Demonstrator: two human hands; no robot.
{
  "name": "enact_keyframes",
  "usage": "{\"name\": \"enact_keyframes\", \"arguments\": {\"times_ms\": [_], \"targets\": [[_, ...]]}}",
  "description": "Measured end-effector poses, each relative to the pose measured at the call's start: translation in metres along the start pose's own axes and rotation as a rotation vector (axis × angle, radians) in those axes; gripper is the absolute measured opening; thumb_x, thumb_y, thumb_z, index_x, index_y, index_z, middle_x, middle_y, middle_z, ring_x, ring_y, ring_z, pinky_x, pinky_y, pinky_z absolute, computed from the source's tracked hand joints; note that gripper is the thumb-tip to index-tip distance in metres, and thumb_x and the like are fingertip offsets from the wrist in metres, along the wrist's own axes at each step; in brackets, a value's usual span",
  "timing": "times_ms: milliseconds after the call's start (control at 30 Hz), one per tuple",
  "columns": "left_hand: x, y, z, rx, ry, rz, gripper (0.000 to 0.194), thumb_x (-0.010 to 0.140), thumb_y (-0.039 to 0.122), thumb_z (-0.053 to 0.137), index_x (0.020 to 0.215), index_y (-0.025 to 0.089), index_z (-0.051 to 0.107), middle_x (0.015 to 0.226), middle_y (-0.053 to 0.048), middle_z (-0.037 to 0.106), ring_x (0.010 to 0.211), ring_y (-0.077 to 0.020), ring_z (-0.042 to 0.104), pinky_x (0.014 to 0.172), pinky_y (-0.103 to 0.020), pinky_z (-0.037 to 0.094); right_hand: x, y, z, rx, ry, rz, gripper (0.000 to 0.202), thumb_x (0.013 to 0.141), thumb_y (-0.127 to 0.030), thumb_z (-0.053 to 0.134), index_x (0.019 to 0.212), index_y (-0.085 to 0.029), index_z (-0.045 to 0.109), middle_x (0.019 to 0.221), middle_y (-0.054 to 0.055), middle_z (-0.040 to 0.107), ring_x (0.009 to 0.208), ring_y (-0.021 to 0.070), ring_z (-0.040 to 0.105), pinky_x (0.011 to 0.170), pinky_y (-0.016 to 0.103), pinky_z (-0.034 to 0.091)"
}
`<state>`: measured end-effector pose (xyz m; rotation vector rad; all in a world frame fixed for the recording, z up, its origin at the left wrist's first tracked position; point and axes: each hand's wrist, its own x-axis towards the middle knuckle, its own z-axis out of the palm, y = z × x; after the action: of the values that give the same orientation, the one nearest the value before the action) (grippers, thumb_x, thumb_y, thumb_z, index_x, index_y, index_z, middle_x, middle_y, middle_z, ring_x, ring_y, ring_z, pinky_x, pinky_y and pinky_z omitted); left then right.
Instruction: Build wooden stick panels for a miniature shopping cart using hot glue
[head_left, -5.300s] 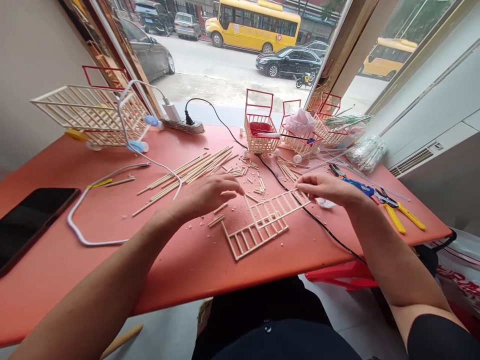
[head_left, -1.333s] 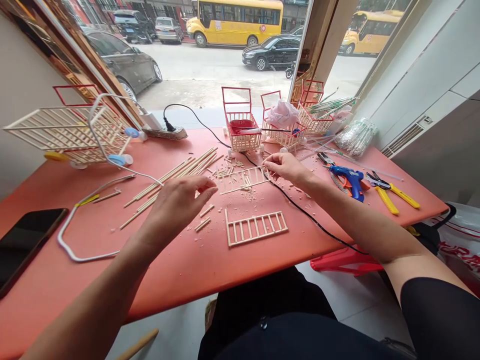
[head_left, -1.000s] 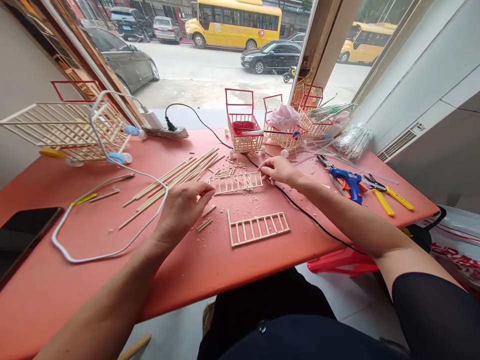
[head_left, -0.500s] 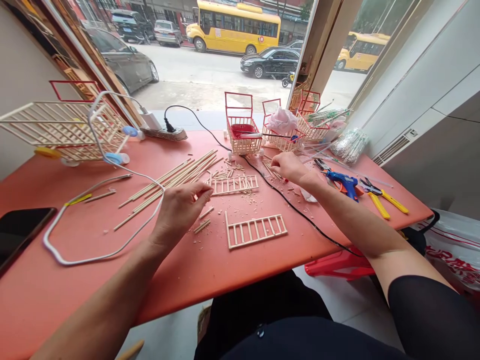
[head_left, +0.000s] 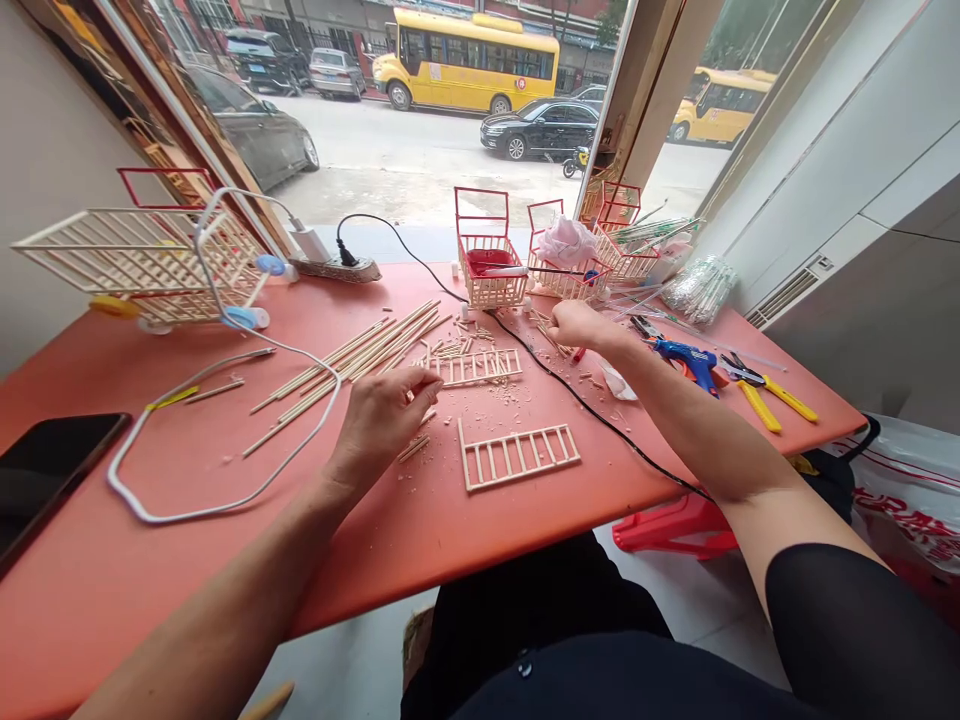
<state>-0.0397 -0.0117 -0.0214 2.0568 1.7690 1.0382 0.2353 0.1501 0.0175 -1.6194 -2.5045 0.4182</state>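
My left hand point(head_left: 386, 415) is closed in a pinch above the table, by the near left end of a small ladder-like wooden frame point(head_left: 480, 368). Whatever its fingertips hold is hidden. Short stick pieces point(head_left: 415, 447) lie just beneath that hand. Farther out, my right hand point(head_left: 581, 326) has its fingers curled down at a small pile of short sticks point(head_left: 541, 322); its fingertips are hard to see. Between my arms lies a second ladder-like frame point(head_left: 521, 457), flat on the table, one end stick longer than the others. Long thin sticks point(head_left: 367, 350) are bunched beyond my left hand.
Miniature stick-built carts point(head_left: 491, 285) stand at the back, and a larger cart point(head_left: 150, 260) at the left. A black cord point(head_left: 592, 405) crosses the table. On the right lie a blue glue gun point(head_left: 694, 365) and yellow-handled pliers point(head_left: 776, 400). A phone point(head_left: 52, 470) sits left.
My left hand has shifted slightly right and now partly covers the short stick pieces. My right hand stays at the small pile. The whole view has moved a little.
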Motion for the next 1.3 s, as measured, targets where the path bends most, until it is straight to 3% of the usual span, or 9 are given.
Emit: {"name": "enact_keyframes", "arguments": {"times_ms": [100, 200, 433, 567, 767, 900, 1033, 1167, 1300], "targets": [[-0.003, 0.004, 0.002, -0.105, 0.004, -0.029, 0.024, 0.088, 0.039, 0.061, 0.088, 0.023, 0.080, 0.079, -0.002, 0.081, 0.068, -0.0198, 0.072, 0.072, -0.030, 0.054, -0.029, 0.002, -0.011, 0.135, -0.096, 0.010, 0.017, 0.089, -0.022, 0.067, 0.073, -0.016, 0.071, 0.070, 0.007, 0.069, 0.067, 0.0162, 0.065, 0.061, 0.027, 0.051], [-0.007, 0.010, 0.005, -0.157, 0.019, 0.000, 0.024, 0.088, 0.038, 0.063, 0.094, 0.023, 0.081, 0.087, -0.003, 0.082, 0.072, -0.0193, 0.072, 0.074, -0.030, 0.056, -0.063, -0.007, -0.011, 0.537, -0.161, -0.047, 0.015, 0.090, -0.030, 0.068, 0.081, -0.019, 0.066, 0.077, 0.002, 0.067, 0.063, 0.0103, 0.056, 0.052, 0.022, 0.041], [-0.016, 0.024, 0.011, -0.273, 0.006, 0.040, 0.022, 0.089, 0.037, 0.067, 0.098, 0.023, 0.081, 0.092, -0.002, 0.082, 0.075, -0.0169, 0.071, 0.077, -0.030, 0.058, -0.104, -0.049, 0.003, 0.862, -0.194, -0.117, 0.032, 0.083, -0.045, 0.079, 0.082, -0.017, 0.063, 0.069, -0.003, 0.058, 0.065, 0.0093, 0.049, 0.054, 0.021, 0.035], [-0.019, 0.030, 0.015, -0.452, -0.024, -0.003, 0.021, 0.087, 0.034, 0.074, 0.102, 0.021, 0.081, 0.092, -0.003, 0.082, 0.079, -0.0170, 0.074, 0.078, -0.029, 0.059, -0.105, -0.062, 0.019, 0.878, -0.153, -0.183, 0.029, 0.085, -0.041, 0.078, 0.082, -0.017, 0.061, 0.070, -0.004, 0.059, 0.066, 0.0097, 0.053, 0.059, 0.022, 0.040], [-0.020, 0.032, 0.023, -0.838, -0.125, -0.060, 0.039, 0.082, 0.038, 0.083, 0.115, 0.019, 0.076, 0.099, -0.008, 0.082, 0.087, -0.0214, 0.077, 0.072, -0.030, 0.061, -0.110, -0.080, 0.044, 0.695, 0.065, -0.308, 0.014, 0.095, -0.025, 0.067, 0.084, -0.017, 0.064, 0.073, -0.003, 0.062, 0.069, 0.0106, 0.054, 0.069, 0.025, 0.042], [-0.021, 0.033, 0.022, -0.839, -0.052, -0.087, 0.026, 0.083, 0.036, 0.083, 0.103, 0.020, 0.080, 0.084, -0.003, 0.077, 0.070, -0.0165, 0.070, 0.063, -0.028, 0.058, -0.114, -0.098, 0.063, 0.556, 0.196, -0.297, 0.013, 0.097, -0.021, 0.068, 0.085, -0.017, 0.067, 0.080, 0.001, 0.070, 0.073, 0.0125, 0.059, 0.073, 0.026, 0.043], [-0.023, 0.039, 0.012, -0.758, 0.040, -0.139, 0.011, 0.080, 0.030, 0.084, 0.084, 0.021, 0.081, 0.092, -0.003, 0.077, 0.073, -0.0162, 0.068, 0.063, -0.027, 0.058, -0.121, -0.111, 0.073, 0.459, 0.273, -0.286, 0.012, 0.102, -0.024, 0.064, 0.095, -0.017, 0.070, 0.096, 0.007, 0.076, 0.085, 0.0173, 0.066, 0.079, 0.029, 0.047], [-0.024, 0.045, 0.002, -0.741, 0.004, -0.201, 0.009, 0.088, 0.027, 0.073, 0.082, 0.021, 0.073, 0.080, -0.001, 0.075, 0.069, -0.0151, 0.067, 0.067, -0.027, 0.057, -0.140, -0.079, 0.043, 0.496, 0.339, -0.290, 0.017, 0.102, -0.032, 0.065, 0.105, -0.018, 0.074, 0.104, 0.007, 0.078, 0.083, 0.0154, 0.068, 0.081, 0.027, 0.051], [-0.024, 0.050, -0.001, -0.741, -0.044, -0.214, 0.014, 0.092, 0.030, 0.068, 0.081, 0.021, 0.066, 0.077, -0.002, 0.075, 0.070, -0.0160, 0.067, 0.069, -0.027, 0.057, -0.173, 0.012, -0.008, 0.370, 0.541, 0.115, 0.033, 0.100, -0.048, 0.060, 0.097, -0.018, 0.076, 0.093, 0.007, 0.079, 0.085, 0.0202, 0.071, 0.077, 0.029, 0.051]]}}
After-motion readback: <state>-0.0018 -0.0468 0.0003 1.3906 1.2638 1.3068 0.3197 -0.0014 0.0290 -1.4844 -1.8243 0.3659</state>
